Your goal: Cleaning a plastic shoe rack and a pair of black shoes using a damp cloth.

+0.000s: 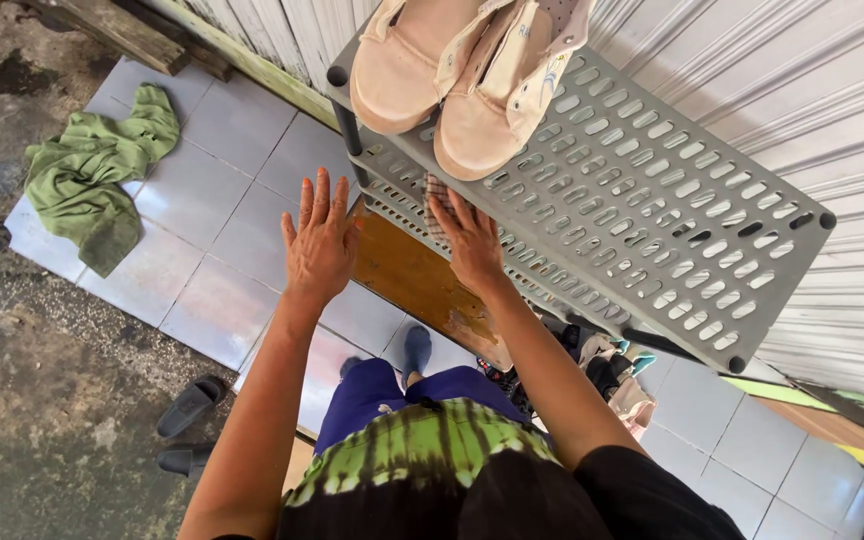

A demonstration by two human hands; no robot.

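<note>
We are reaching toward a grey slotted plastic shoe rack [652,200] carrying 2 beige boots [452,70]. Our left hand [320,240] is hovering with fingers spread, holding nothing; our right hand [470,240] is touching the second shelf, fingertips hidden. The rack looks light and stiff, best gripped by its corner posts.

a pair of boots [462,75] stands on the rack [652,200]'s top shelf, a cloth [92,170] lying on the tiles [222,230] to its left.

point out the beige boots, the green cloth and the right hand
beige boots [472,125], head view, toe of the nearer boot
green cloth [87,180], head view, middle of the crumpled fabric
right hand [472,245], head view, back of the hand
</note>
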